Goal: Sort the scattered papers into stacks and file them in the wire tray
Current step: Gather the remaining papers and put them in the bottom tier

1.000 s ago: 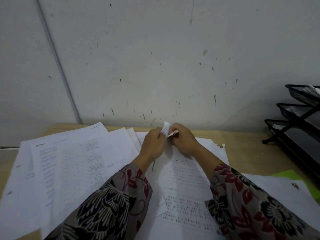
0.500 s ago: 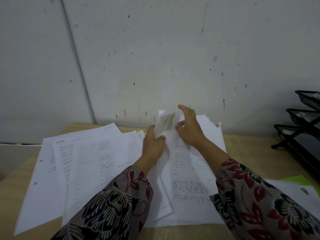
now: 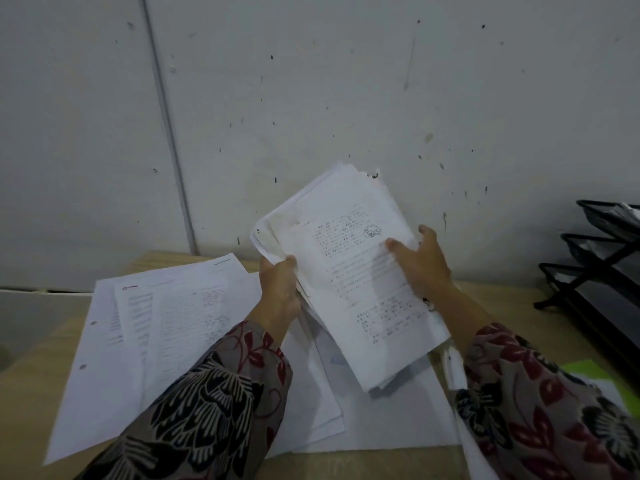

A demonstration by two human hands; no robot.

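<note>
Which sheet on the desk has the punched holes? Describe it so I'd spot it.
Start at the wooden desk and go to its left end. The punched sheet lies at the bottom of the spread there, beside the left sleeve. It alone shows two round holes along its left margin.

Held sheaf of papers (image 3: pixel 349 271): showing white, top sheet carrying black printed lines and a small black line drawing near its upper right; yellowish-brown staining showing along the upper left edge.

Spread papers (image 3: pixel 166 327) on the desk: reading white with grey-black text blocks, one sheet bearing a small red mark at its head.

Sleeves (image 3: pixel 214 403): showing grey-brown cloth patterned with dark red leaves and black-and-cream flowers.

Desk (image 3: pixel 31 403): appearing pale tan wood.

Wall (image 3: pixel 311 98): looking off-white, flecked with dark specks.

Wire tray (image 3: pixel 602 258): showing black.

Sheet (image 3: pixel 588 372) at right: glowing lime green.
</note>
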